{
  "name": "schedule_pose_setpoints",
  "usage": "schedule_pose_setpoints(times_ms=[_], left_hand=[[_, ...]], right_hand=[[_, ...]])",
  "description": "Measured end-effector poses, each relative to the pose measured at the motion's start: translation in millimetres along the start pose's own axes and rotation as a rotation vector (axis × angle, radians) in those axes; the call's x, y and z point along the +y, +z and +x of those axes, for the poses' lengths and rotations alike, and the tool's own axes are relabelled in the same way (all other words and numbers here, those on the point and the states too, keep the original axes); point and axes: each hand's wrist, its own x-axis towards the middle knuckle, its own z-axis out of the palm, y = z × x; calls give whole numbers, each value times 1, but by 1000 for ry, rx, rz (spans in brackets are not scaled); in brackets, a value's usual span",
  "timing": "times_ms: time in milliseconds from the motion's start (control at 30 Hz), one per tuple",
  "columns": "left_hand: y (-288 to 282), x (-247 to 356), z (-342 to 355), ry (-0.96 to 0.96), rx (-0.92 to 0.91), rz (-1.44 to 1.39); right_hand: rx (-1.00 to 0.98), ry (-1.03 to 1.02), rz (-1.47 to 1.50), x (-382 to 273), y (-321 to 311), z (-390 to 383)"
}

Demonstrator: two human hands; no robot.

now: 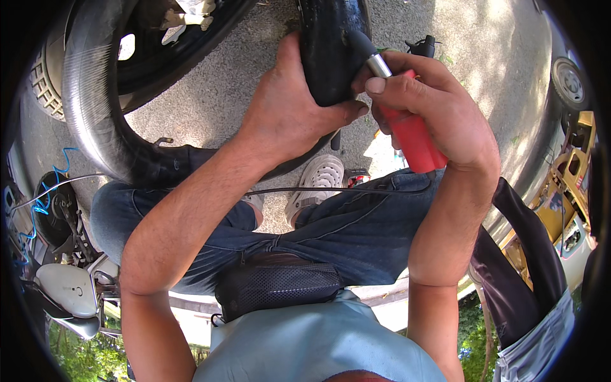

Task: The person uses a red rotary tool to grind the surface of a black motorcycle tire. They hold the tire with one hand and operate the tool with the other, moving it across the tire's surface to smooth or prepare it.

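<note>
A black rubber inner tube [326,57] runs across the upper middle, and my left hand [280,108] is closed round a section of it, thumb along the near side. In my right hand [439,108] is a tool with a red body [417,143], a silver metal collar and a dark, bent rounded head. That head touches the right side of the held section, or sits just against it; I cannot tell which. The rest of the tube loops down the left, where a short valve stem [164,141] sticks out. My left forearm hides part of the loop.
A wheel with a black rim [184,63] stands at the upper left. A small black fitting [423,46] lies beyond my right hand. A thin black cable [305,190] crosses my knees. A person in dark trousers [515,267] is at the right, near a yellow machine [563,191].
</note>
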Motion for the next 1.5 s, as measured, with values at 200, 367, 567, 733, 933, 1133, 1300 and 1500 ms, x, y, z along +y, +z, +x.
schedule_pose_setpoints(times_ms=[200,367,567,733,933,1133,1300,1500], left_hand=[[0,-2,1,22,10,47],[1,-4,0,46,25,14],[1,0,0,52,28,54],[3,-4,1,35,25,66],[3,-8,1,60,35,12],[1,-1,2,-32,-5,36],[3,-8,1,77,30,51],[1,0,2,-12,16,41]], right_hand=[[-35,-76,-139,12,2,7],[4,-75,-206,9,5,9],[-10,-47,1,6,1,3],[-30,-86,-112,11,1,7],[-10,-86,-239,10,3,9],[-42,-73,-21,10,0,3],[-23,-111,-215,13,4,8],[-24,-60,-15,10,-1,3]])
